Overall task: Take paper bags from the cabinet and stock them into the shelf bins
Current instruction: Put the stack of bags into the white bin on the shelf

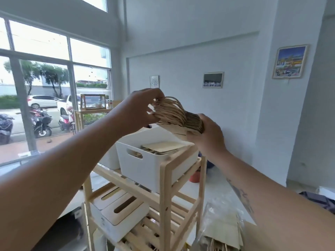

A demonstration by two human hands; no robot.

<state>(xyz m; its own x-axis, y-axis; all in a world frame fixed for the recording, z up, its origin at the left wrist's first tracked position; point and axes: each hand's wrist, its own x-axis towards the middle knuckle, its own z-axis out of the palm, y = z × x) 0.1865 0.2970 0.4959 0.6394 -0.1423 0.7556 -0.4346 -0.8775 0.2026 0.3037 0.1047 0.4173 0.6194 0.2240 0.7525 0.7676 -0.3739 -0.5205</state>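
I hold a thick stack of brown paper bags (193, 123) in the air above the shelf. My right hand (206, 134) grips the stack's folded edge from the right. My left hand (139, 107) pinches the bunch of twisted paper handles (169, 111) at its left end. Directly below stands a white bin (145, 165) on the top level of a wooden shelf (165, 180); flat paper bags (163, 146) lie inside it.
A second white bin (110, 160) stands behind the first. White boxes with wooden slotted lids (117, 212) fill the level below. A plastic-wrapped pack of paper bags (223, 229) lies at the lower right. A large window is at the left, a wall with pictures beyond.
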